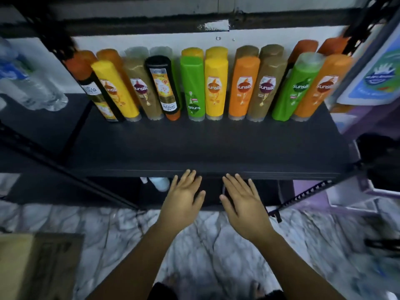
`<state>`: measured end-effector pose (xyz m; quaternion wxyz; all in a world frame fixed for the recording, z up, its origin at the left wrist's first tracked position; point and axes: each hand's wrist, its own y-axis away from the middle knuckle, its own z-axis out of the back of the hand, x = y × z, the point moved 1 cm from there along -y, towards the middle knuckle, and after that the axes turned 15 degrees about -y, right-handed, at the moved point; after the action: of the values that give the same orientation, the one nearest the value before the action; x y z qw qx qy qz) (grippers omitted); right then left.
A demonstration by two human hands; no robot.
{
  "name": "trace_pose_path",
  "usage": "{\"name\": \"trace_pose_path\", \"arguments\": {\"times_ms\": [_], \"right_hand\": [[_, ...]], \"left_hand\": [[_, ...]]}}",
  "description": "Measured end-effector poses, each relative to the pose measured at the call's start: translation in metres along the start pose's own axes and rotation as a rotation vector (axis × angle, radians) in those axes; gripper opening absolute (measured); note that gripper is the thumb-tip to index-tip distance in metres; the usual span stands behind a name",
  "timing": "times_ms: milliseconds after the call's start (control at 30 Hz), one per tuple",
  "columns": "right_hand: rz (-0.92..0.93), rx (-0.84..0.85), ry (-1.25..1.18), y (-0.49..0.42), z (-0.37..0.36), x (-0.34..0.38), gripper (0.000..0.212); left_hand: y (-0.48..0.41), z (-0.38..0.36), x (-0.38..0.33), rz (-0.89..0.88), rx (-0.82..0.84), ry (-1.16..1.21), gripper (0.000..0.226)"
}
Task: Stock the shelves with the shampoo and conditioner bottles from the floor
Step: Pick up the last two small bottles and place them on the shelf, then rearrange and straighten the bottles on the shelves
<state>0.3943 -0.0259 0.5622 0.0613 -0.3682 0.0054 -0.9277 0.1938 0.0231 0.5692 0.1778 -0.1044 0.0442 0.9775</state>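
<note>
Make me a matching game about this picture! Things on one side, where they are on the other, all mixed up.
Things:
1 water bottle
2 cardboard box
3 white bottle
4 left hand

Places:
A under the shelf
B at the shelf's front edge
C on the floor, lower left
D far left of the picture, high up

Pairs: 1-D, 2-C, 3-A, 4-B

The coloured bottles (216,70) read "Sunsilk"; the black bottle (161,68) reads "Shayla".
</note>
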Motion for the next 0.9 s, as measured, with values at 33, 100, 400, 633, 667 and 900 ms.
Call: {"name": "trace_pose_path", "arguments": {"times_ms": [33, 100, 400, 633, 667, 900], "right_hand": [[-0.027, 0.034, -0.02, 0.01, 0.01, 0.005, 0.061], [-0.071, 0.089, -0.052, 0.029, 0.032, 0.016, 0.065], [-0.034, 0.245, -0.004, 0.068, 0.102, 0.031, 0.076], [-0.144, 0.286, -0.031, 0.083, 0.087, 0.031, 0.059], [-0.167, 0.28, -0.037, 0.084, 0.083, 0.034, 0.058], [-0.345, 0.175, -0.059, 0.084, 0.05, 0.074, 0.057]], "left_hand": [[0.012, 0.009, -0.008, 0.018, 0.054, -0.007, 0.053], [0.034, 0.028, -0.026, 0.071, 0.121, -0.019, 0.051], [0.059, 0.076, -0.098, 0.22, 0.23, 0.007, 0.054], [0.07, 0.076, -0.078, 0.26, 0.256, 0.06, 0.051], [0.072, 0.077, -0.072, 0.253, 0.267, 0.068, 0.052], [0.07, 0.078, -0.022, 0.131, 0.303, 0.12, 0.053]]}}
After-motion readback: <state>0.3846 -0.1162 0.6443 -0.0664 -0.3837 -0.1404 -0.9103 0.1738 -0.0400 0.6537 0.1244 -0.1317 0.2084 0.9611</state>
